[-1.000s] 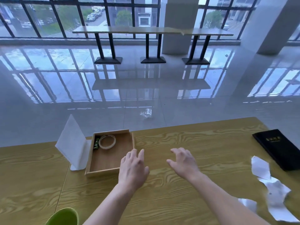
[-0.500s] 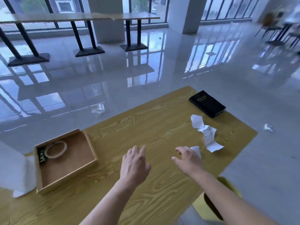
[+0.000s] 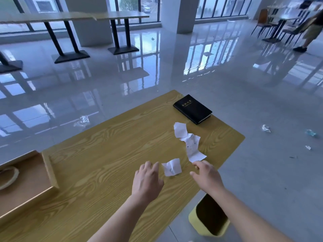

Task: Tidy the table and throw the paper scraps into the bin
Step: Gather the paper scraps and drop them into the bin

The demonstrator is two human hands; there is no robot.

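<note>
On the wooden table lie white paper scraps: a small crumpled piece between my hands, and a longer crumpled strip running away from me toward a black notebook. My left hand hovers open just left of the small piece. My right hand is open, its fingertips close to the near end of the strip. A yellow bin stands on the floor beside the table's right edge, under my right forearm.
A wooden tray with a roll of tape sits at the left. Bits of litter lie on the glossy floor. Other tables, chairs and a person's legs are far back.
My view has swung right, so the tray slid to the left edge and the scraps, notebook and bin came into full view. Both hands moved right toward the scraps.
</note>
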